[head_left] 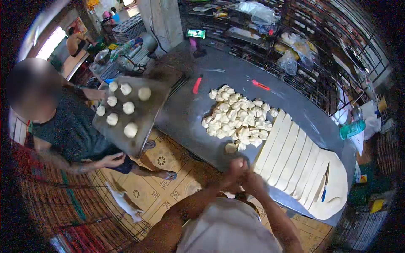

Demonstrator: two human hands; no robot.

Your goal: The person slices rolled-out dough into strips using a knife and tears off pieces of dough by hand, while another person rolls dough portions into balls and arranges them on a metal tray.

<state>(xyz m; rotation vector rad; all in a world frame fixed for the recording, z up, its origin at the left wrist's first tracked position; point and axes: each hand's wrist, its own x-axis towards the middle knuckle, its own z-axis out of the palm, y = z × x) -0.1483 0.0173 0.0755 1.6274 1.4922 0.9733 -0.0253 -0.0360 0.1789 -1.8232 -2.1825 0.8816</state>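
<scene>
The person's left hand (237,168) and right hand (252,182) meet close together at the near edge of a long, dark grey, smooth-topped desk (181,114), their fingers curled inward. The grip of each is blurred and partly hidden, so how far open it is, and whether it has hold of any dough, I cannot tell. Just beyond them on the desk lies a loose heap of small, pale cream, lumpy dough pieces (238,114), with one rounded, darker-looking dough piece (230,147) at its near edge, closest to the hands. To the right of the heap, and touching it, a thick, flat, cream-coloured dough sheet (291,156) lies sliced into long parallel strips, its far right part left whole. A slim knife with a blue handle (325,185) rests on top of the sheet. Two red-handled tools (197,85) lie well apart on the far side of the desk, and beyond them a lit phone (196,33) stands on a pink support. To the left, a co-worker in a dark shirt (76,122) has one hand at the far side of a worn grey metal tray (145,111) bearing eight round white dough balls (128,108); the other hand is near its lower corner. Yellow patterned floor tiles (135,185) show below.
</scene>
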